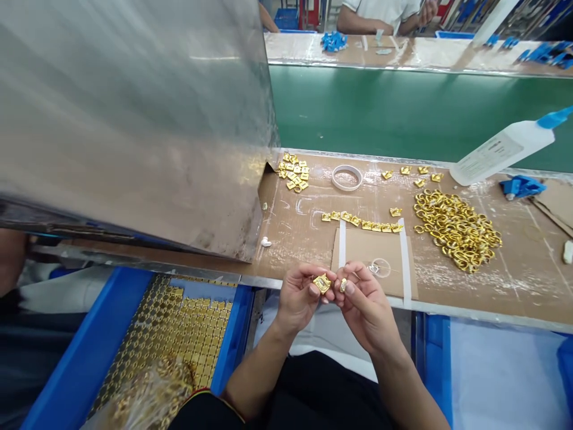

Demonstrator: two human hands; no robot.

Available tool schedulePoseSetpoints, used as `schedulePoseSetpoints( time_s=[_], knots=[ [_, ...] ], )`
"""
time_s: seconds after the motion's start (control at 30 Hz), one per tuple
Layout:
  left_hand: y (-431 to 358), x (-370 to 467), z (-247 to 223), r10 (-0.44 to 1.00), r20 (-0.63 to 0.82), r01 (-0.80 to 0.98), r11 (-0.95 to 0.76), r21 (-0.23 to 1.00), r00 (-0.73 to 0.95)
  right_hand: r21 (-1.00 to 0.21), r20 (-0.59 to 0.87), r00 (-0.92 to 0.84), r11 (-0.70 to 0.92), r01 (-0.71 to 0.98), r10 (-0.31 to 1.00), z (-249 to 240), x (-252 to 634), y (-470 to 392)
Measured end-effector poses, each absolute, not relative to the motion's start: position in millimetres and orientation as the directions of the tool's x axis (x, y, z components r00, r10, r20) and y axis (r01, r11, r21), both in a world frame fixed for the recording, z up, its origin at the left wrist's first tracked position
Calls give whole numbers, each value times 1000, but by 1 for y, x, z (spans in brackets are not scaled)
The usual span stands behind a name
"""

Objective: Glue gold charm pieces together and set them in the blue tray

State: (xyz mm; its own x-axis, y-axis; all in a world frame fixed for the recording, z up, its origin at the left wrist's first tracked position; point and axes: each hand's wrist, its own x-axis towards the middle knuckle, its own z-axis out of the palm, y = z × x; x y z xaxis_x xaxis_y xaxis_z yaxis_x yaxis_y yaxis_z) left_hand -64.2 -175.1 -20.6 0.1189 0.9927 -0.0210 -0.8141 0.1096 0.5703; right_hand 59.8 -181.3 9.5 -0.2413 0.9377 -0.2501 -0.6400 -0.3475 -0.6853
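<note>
The left hand (299, 298) pinched a square gold piece (322, 283) between thumb and fingers, and the right hand (369, 307) gripped a small gold part (343, 285) the same way, both held up by the near edge of the worktop (304, 221). The small part lay just right of the square piece, with fingertips between them; its long axis seemed to run toward the far edge, while the square piece showed no clear long axis. Below the near edge, to the left, a blue crate (226, 349) held rows of gold pieces (203, 328) and a clear bag (152, 394) of gold parts; to the right, another blue crate (436, 346) contained a pale sheet (501, 370). Beyond the hands, a cardboard sheet (371, 251) lay along the near edge, with a row of gold pieces (376, 227) across its far side. A heap of gold rings (461, 233) sat to the right, a tape roll (347, 178) nearer the far edge, and a white bottle (496, 152) leaned near the far right corner. Past a green belt (403, 107), a co-worker (380, 15) sat at another bench.
</note>
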Motion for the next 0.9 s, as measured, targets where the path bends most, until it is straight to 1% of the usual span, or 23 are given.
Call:
schedulePoseSetpoints(
  time_s=[0.13, 0.33, 0.47, 0.6, 0.73, 0.83, 0.9],
  knots=[
    [-176, -63, -24, 992, -52, -831, 123, 543, 113, -697, -246, -227, -335, -635, 942, 8, 58, -181],
    [-178, -62, -24, 973, -155, -831, 227, 508, 172, -665, -237, -238, -336, -667, 942, 7, 62, -175],
    [-176, -61, -23, 966, -184, -814, 253, 523, 182, -668, -267, -231, -353, -655, 936, 6, 64, -172],
    [-176, -61, -19, 978, -137, -803, 209, 559, 159, -643, -273, -241, -363, -675, 931, 3, 64, -172],
    [-177, -62, -12, 987, -57, -767, 151, 624, 148, -641, -269, -299, -402, -654, 916, 0, 68, -173],
    [-176, -62, -11, 991, -23, -761, 118, 638, 135, -681, -245, -282, -372, -631, 928, 3, 70, -173],
    [-174, -62, -14, 994, -38, -754, 106, 648, 107, -738, -210, -230, -308, -600, 950, 8, 70, -173]
  ],
)
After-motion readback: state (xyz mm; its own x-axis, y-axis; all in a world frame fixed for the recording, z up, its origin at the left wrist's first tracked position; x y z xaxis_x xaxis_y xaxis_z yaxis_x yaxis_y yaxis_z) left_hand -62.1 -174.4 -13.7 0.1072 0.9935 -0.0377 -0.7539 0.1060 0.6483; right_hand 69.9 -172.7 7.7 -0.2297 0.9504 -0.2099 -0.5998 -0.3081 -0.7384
